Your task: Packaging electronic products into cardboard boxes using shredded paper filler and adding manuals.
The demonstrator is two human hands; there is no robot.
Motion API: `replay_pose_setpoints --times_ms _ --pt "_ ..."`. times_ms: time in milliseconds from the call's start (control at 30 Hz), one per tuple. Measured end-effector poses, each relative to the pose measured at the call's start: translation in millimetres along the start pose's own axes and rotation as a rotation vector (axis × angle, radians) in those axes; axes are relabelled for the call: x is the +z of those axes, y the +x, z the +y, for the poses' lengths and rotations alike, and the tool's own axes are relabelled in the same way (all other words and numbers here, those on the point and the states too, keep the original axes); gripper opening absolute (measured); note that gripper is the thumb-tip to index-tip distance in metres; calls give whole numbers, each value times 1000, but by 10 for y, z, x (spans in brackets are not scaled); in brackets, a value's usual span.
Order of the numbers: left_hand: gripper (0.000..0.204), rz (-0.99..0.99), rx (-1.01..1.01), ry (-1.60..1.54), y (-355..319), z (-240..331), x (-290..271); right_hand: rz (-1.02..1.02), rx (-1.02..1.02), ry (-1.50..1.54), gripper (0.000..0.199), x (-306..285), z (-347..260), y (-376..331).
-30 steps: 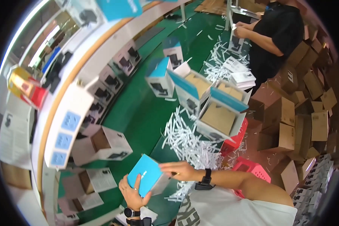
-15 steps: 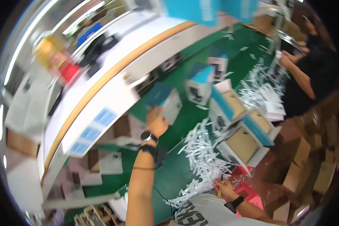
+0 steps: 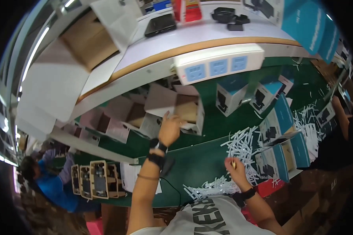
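Green-topped bench [image 3: 200,168] under a white raised shelf [image 3: 208,39] with a wood-coloured edge, in a packing workroom. Far left, below the bench: a person in a blue top [image 3: 53,184], seated low. Beside them, a row of small brown cardboard trays [image 3: 96,180] holding dark devices. Left-centre, on the bench: a cluster of open white cartons [image 3: 117,121] with brown insides. Left hand [image 3: 169,131]: arm stretched forward, fingers spread and resting on an open white carton [image 3: 184,111], not closed around it; dark bands at the wrist. Above it, a white power strip [image 3: 219,64] with blue sockets, fixed to the shelf front. Centre-right: a heap of white paper strips [image 3: 243,147] scattered over the green surface. Right hand [image 3: 234,169]: at the near edge of the heap, fingers pinched together on a thin white strip [image 3: 234,164]. Right: blue-and-white product boxes [image 3: 280,156], several open, standing in a group. Far right edge: another person's forearm [image 3: 341,117], partly visible.
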State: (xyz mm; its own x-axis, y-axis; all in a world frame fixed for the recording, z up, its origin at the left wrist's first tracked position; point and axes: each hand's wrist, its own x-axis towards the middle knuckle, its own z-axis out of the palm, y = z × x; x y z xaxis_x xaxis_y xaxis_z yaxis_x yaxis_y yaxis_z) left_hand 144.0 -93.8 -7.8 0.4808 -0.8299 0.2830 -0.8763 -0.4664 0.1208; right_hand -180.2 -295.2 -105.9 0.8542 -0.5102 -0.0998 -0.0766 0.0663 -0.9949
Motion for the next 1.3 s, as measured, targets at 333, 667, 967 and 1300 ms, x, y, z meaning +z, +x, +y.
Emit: replay_pose_setpoints --times_ms 333,667,967,1300 --pt "48 390 -707 -514 -2516 635 -92 4 -33 -170 41 227 -236 68" --pt "73 112 -1218 298 -4276 -809 881 126 57 -42 44 571 -138 -240" --pt "38 -288 -1455 112 -4061 -1180 293 127 44 -78 47 490 -72 -289" --pt "71 1063 -728 -1407 -2267 1131 -725 121 -65 -89 35 690 -107 -223"
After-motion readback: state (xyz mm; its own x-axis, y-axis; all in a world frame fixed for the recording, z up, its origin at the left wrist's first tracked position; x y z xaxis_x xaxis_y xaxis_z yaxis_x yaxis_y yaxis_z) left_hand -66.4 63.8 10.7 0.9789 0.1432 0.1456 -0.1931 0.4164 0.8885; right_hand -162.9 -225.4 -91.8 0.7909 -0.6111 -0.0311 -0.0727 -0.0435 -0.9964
